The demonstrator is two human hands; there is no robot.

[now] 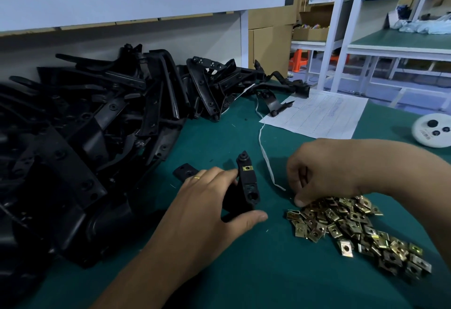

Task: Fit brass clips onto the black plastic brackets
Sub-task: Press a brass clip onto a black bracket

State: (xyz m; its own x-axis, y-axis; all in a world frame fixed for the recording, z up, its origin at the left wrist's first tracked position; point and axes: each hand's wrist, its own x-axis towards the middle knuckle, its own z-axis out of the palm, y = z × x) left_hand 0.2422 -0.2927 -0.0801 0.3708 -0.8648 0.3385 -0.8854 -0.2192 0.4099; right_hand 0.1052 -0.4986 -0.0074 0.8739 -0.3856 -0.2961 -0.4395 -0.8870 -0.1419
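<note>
The left hand (207, 201) grips a black plastic bracket (247, 184) bearing one brass clip (247, 168); the right hand (324, 172), fingers curled, seemingly pinches at the loose pile of brass clips (353, 230).

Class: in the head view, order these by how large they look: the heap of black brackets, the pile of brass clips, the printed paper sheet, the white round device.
1. heap of black brackets
2. and 3. printed paper sheet and pile of brass clips: alike, and the clips lie nearer, so unranked
4. white round device
</note>
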